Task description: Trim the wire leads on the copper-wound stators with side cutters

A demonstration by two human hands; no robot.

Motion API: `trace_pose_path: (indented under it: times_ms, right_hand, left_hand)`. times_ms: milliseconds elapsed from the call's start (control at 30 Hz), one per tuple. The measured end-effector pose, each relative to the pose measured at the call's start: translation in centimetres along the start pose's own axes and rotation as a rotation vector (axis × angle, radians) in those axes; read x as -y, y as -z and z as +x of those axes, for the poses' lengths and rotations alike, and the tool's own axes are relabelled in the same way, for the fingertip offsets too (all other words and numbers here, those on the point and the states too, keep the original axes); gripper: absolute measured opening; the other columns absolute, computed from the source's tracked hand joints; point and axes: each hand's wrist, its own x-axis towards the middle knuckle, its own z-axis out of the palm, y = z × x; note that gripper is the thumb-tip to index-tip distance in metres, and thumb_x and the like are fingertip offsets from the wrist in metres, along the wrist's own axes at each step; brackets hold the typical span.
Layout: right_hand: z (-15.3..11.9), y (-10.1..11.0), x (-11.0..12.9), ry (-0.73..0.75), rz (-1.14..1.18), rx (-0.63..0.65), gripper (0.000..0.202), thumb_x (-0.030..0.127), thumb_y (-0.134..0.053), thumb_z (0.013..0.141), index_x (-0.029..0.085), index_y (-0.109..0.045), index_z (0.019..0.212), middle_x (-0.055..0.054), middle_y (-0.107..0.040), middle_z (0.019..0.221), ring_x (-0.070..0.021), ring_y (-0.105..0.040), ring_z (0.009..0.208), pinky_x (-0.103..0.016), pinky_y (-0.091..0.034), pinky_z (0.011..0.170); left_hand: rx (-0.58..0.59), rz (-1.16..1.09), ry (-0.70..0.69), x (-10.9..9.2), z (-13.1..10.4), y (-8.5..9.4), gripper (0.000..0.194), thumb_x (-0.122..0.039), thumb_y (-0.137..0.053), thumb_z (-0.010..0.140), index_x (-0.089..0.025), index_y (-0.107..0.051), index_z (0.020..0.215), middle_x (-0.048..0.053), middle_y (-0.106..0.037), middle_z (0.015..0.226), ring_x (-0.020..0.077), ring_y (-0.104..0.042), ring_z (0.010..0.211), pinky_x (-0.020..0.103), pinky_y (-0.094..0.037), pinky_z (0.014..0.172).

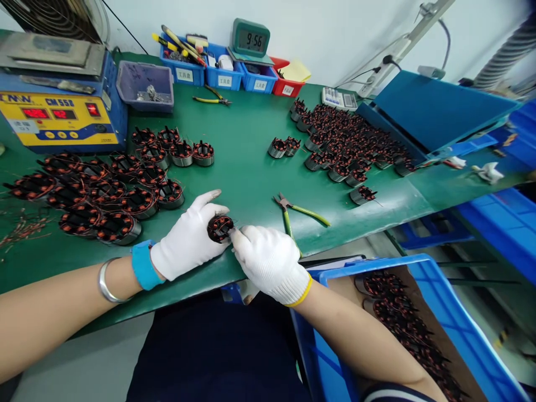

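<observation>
My left hand (pixel 188 237), in a white glove, is closed around a copper-wound motor stator (pixel 219 229) near the table's front edge. The stator's open end, with its dark core and copper coils, faces up. My right hand (pixel 268 259), gloved too, is pinched at the stator's right rim. Something small and greyish shows at its fingertips, but I cannot make out what it is. Just beyond the right hand lie spread cutting pliers (pixel 310 214) with green handles, one handle partly behind that hand.
Several stators (pixel 119 226) stand at left, near cut wire scraps (pixel 25 229). A dense group of stators (pixel 343 134) fills the right. A soldering station (pixel 62 120), tool boxes (pixel 226 78) and a clock (pixel 251 39) line the back. A blue crate (pixel 456 312) holding stators is below right.
</observation>
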Motion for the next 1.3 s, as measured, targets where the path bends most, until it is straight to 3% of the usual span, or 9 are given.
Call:
trace_pose_path:
  times_ms: [200,433,533,767,967,1133,1300]
  right_hand:
    - [0.1,-0.6,0.9,0.052,-0.054,0.070,0.027,0.015,-0.030,0.095,0.018,-0.056,0.101,-0.007,-0.057,0.077,-0.0212,-0.056,0.067,-0.031,-0.030,0.051]
    - [1.4,0.7,2.5,-0.098,-0.043,0.149,0.027,0.010,-0.030,0.091,0.017,-0.055,0.097,-0.009,-0.058,0.080,-0.0235,-0.061,0.068,-0.030,-0.038,0.050]
    - [1.6,1.7,2.2,-0.158,0.044,0.199,0.022,0.016,-0.035,0.091,0.019,-0.056,0.091,-0.008,-0.060,0.082,-0.0234,-0.061,0.065,-0.030,-0.038,0.049]
    - [1.0,1.4,1.3,-0.229,0.164,0.163,0.025,0.027,-0.036,0.093,0.021,-0.060,0.099,-0.007,-0.062,0.085,-0.0232,-0.062,0.069,-0.030,-0.039,0.053]
    - [1.0,0.4,0.0,-0.257,0.336,0.108,0.023,0.038,-0.043,0.091,0.025,-0.061,0.097,-0.003,-0.064,0.088,-0.0217,-0.062,0.075,-0.030,-0.040,0.059]
    - [1.1,0.1,-0.8,-0.252,0.420,0.044,0.020,0.039,-0.049,0.087,0.025,-0.061,0.094,-0.001,-0.064,0.088,-0.0206,-0.061,0.077,-0.029,-0.041,0.062]
    - [1.2,0.3,-0.8,-0.179,0.394,0.028,0.019,0.036,-0.047,0.089,0.024,-0.061,0.092,-0.002,-0.063,0.086,-0.0207,-0.061,0.074,-0.029,-0.042,0.059]
  left_hand:
    - [0.021,-0.007,0.037,-0.2,-0.2,-0.1,0.037,-0.028,-0.063,0.070,-0.014,-0.059,0.104,0.017,-0.051,0.128,0.0301,-0.054,0.120,0.042,-0.051,0.097]
    - [0.067,-0.077,0.130,-0.2,-0.3,0.3,0.046,-0.033,-0.063,0.068,-0.012,-0.059,0.108,0.020,-0.048,0.132,0.0306,-0.044,0.130,0.042,-0.046,0.104]
    - [0.111,-0.094,0.142,-0.3,-0.3,0.5,0.049,-0.033,-0.064,0.066,-0.013,-0.059,0.111,0.019,-0.048,0.135,0.0301,-0.045,0.130,0.043,-0.045,0.105]
    - [0.144,-0.089,0.060,-0.2,-0.2,0.7,0.048,-0.032,-0.064,0.069,-0.015,-0.059,0.114,0.015,-0.051,0.137,0.0275,-0.055,0.121,0.041,-0.047,0.103]
    - [0.224,0.042,-0.010,0.3,0.0,1.4,0.055,-0.039,-0.066,0.071,-0.014,-0.055,0.119,0.013,-0.050,0.139,0.0270,-0.055,0.120,0.039,-0.048,0.103]
    - [0.225,0.092,-0.005,0.6,0.0,1.5,0.058,-0.043,-0.066,0.072,-0.015,-0.054,0.121,0.013,-0.053,0.136,0.0268,-0.057,0.118,0.039,-0.049,0.102]
    - [0.199,0.049,-0.017,0.4,0.0,1.4,0.055,-0.038,-0.068,0.071,-0.015,-0.055,0.119,0.012,-0.058,0.130,0.0251,-0.059,0.115,0.039,-0.048,0.102]
